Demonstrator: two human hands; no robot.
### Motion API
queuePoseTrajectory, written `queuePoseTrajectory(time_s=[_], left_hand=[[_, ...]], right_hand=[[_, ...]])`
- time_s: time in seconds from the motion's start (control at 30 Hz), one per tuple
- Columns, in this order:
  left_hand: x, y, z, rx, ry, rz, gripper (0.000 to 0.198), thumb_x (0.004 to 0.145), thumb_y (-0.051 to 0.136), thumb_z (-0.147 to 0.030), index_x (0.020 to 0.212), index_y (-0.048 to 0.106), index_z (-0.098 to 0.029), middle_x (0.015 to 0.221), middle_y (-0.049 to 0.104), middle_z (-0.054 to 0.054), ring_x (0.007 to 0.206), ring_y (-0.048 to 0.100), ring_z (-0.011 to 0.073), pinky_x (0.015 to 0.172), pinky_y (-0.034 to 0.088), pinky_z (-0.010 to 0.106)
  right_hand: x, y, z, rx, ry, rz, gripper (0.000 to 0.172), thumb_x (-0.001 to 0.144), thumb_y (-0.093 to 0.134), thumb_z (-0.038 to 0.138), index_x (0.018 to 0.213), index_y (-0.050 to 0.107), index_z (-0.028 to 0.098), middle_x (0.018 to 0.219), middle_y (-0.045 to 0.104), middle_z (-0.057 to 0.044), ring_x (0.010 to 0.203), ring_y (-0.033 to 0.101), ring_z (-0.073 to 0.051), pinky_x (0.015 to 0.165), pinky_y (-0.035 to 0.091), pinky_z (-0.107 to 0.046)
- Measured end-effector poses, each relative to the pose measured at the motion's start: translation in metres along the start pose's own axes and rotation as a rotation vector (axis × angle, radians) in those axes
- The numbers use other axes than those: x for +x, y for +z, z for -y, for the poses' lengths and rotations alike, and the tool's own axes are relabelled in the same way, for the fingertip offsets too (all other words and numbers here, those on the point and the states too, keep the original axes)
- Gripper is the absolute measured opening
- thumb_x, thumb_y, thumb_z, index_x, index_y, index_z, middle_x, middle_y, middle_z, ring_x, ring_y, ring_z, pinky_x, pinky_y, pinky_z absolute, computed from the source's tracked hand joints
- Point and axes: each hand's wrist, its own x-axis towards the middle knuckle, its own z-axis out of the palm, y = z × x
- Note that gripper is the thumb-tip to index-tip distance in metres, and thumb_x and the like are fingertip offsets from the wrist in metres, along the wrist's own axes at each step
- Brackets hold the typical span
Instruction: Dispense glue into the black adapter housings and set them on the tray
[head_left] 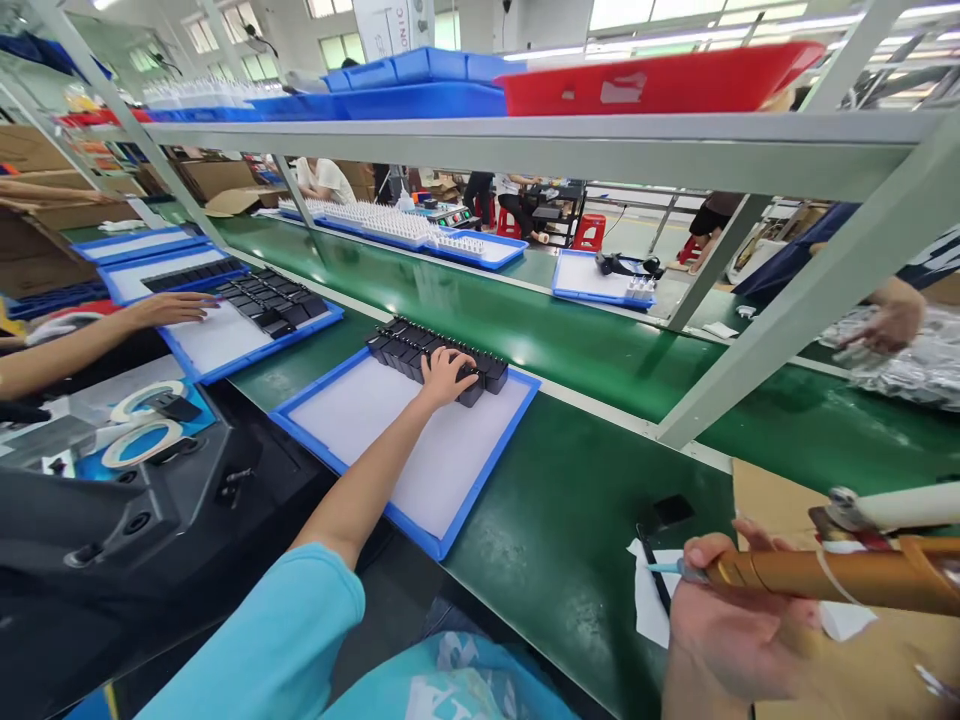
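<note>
My left hand [444, 378] reaches over a blue tray [480, 485] with a white liner, its fingers bent round one of the small black boxes [397, 348] at the tray's far side. Those boxes stand in rows and show small pins along their tops. At the lower right, my right hand [739, 610] holds an amber glue dispenser [810, 577] with a light-blue nozzle, which points left. Below the nozzle lies a white paper [649, 595] with a thin black strip on it. A flat black piece [673, 510] rests on the green bench nearby.
A co-worker's hand [180, 308] is over another tray of black boxes [266, 300] at left. Another person's hand [889, 325] is near clear plastic bags [915, 360]. A grey shelf frame [795, 290] slants across the right. Tape rolls [142, 443] lie at lower left.
</note>
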Motion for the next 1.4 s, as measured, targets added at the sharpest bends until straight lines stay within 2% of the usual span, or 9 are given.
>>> queuePoseTrajectory(time_s=[0.3, 0.5, 0.6, 0.7, 0.87, 0.97, 1.07, 1.27, 1.4], left_hand=[[-0.007, 0.003, 0.006, -0.058, 0.011, -0.143, 0.022, 0.083, 0.063, -0.039, 0.101, 0.06, -0.026, 0.118, 0.06, 0.007, 0.134, 0.035, 0.0301, 0.113, 0.022, 0.054], [-0.01, -0.005, 0.007, -0.042, 0.053, -0.173, 0.027, 0.083, 0.064, -0.046, 0.101, 0.064, -0.026, 0.123, 0.06, 0.007, 0.135, 0.033, 0.0294, 0.114, 0.022, 0.049], [-0.015, -0.007, 0.0, 0.069, 0.151, -0.134, 0.041, 0.071, 0.074, -0.051, 0.104, 0.065, -0.027, 0.137, 0.049, 0.009, 0.139, 0.026, 0.0348, 0.116, 0.014, 0.055], [-0.021, -0.006, -0.008, 0.126, 0.189, -0.085, 0.044, 0.066, 0.081, -0.04, 0.105, 0.065, -0.025, 0.143, 0.041, 0.012, 0.14, 0.022, 0.0379, 0.115, 0.013, 0.058], [-0.024, -0.008, -0.016, 0.045, 0.239, 0.041, 0.038, 0.069, 0.074, -0.018, 0.105, 0.063, -0.024, 0.126, 0.056, 0.013, 0.128, 0.041, 0.0351, 0.106, 0.034, 0.052], [-0.023, -0.012, -0.016, -0.028, 0.285, 0.138, 0.033, 0.073, 0.068, -0.017, 0.104, 0.063, -0.026, 0.107, 0.066, 0.008, 0.113, 0.055, 0.03, 0.1, 0.042, 0.046], [-0.025, -0.021, -0.019, -0.118, 0.3, 0.194, 0.039, 0.076, 0.065, -0.024, 0.114, 0.058, -0.027, 0.109, 0.068, 0.005, 0.106, 0.062, 0.0256, 0.095, 0.048, 0.04], [-0.047, -0.05, -0.063, -0.813, 0.257, 0.318, 0.057, 0.075, 0.071, -0.04, 0.124, 0.045, -0.026, 0.118, 0.064, 0.008, 0.106, 0.064, 0.022, 0.081, 0.055, 0.032], [-0.074, -0.068, -0.11, -0.861, 0.305, 0.365, 0.059, 0.073, 0.074, -0.039, 0.124, 0.045, -0.028, 0.113, 0.066, 0.006, 0.105, 0.063, 0.0222, 0.072, 0.054, 0.028]], right_hand=[[0.0, 0.006, 0.001, 0.167, -0.056, -0.076, 0.025, 0.072, 0.051, 0.04, 0.088, 0.067, 0.029, 0.091, 0.063, 0.0, 0.051, 0.052, -0.013, 0.049, 0.036, -0.031], [0.003, 0.003, 0.0, 0.172, -0.038, -0.069, 0.028, 0.072, 0.052, 0.043, 0.091, 0.068, 0.029, 0.093, 0.063, 0.0, 0.054, 0.056, -0.015, 0.052, 0.039, -0.033], [0.005, 0.004, 0.0, 0.101, -0.104, -0.113, 0.03, 0.07, 0.055, 0.044, 0.094, 0.067, 0.03, 0.092, 0.064, 0.0, 0.057, 0.058, -0.018, 0.056, 0.043, -0.036], [0.008, 0.005, 0.002, 0.054, -0.172, -0.154, 0.033, 0.067, 0.058, 0.039, 0.097, 0.066, 0.028, 0.097, 0.064, 0.0, 0.064, 0.061, -0.019, 0.068, 0.048, -0.043], [0.021, -0.004, 0.003, -0.002, -0.162, -0.246, 0.038, 0.062, 0.065, 0.03, 0.1, 0.063, 0.025, 0.104, 0.064, 0.0, 0.074, 0.065, -0.016, 0.092, 0.046, -0.047], [0.033, -0.015, 0.002, -0.052, -0.144, -0.282, 0.035, 0.061, 0.068, 0.027, 0.095, 0.059, 0.025, 0.103, 0.064, 0.002, 0.07, 0.064, -0.014, 0.095, 0.045, -0.047], [0.046, -0.024, 0.002, -0.122, -0.15, -0.287, 0.035, 0.061, 0.072, 0.028, 0.093, 0.058, 0.025, 0.104, 0.063, 0.001, 0.074, 0.065, -0.013, 0.101, 0.043, -0.048], [0.072, -0.045, 0.002, -0.255, -0.059, -0.173, 0.054, 0.059, 0.08, 0.03, 0.109, 0.059, 0.026, 0.103, 0.064, -0.003, 0.104, 0.063, -0.018, 0.104, 0.042, -0.041], [0.087, -0.058, -0.002, -0.292, -0.088, -0.161, 0.066, 0.055, 0.083, 0.029, 0.116, 0.056, 0.025, 0.118, 0.059, -0.004, 0.101, 0.064, -0.015, 0.097, 0.047, -0.033]])
